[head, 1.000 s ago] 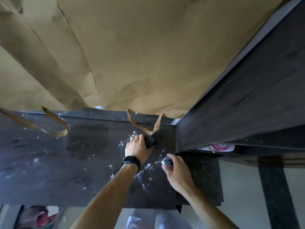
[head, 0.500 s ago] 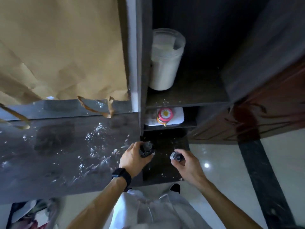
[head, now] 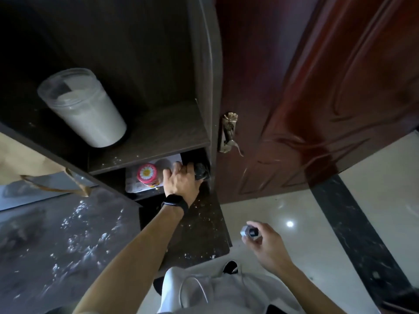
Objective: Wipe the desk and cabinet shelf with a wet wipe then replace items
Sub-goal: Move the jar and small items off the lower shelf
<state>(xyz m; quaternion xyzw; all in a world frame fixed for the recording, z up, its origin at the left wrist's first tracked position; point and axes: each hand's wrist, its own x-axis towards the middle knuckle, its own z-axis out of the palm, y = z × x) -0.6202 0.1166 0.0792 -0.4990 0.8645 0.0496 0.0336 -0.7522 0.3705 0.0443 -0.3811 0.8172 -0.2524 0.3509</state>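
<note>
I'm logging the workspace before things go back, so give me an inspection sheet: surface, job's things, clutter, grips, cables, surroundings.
Surface: dark desk speckled with white residue.
Job's things: small dark container at the lower cabinet compartment; no wet wipe seen.
Clutter: white jar on the upper shelf; pink daisy-lid container on white paper in the lower compartment; brown paper bag by the desk.
Grips: left hand grips the dark container; right hand pinches a small silver-and-black object over the floor.
Cables: thin white cord on the person's garment, kind unclear.
Surroundings: red-brown door with metal handle; glossy tiled floor.
</note>
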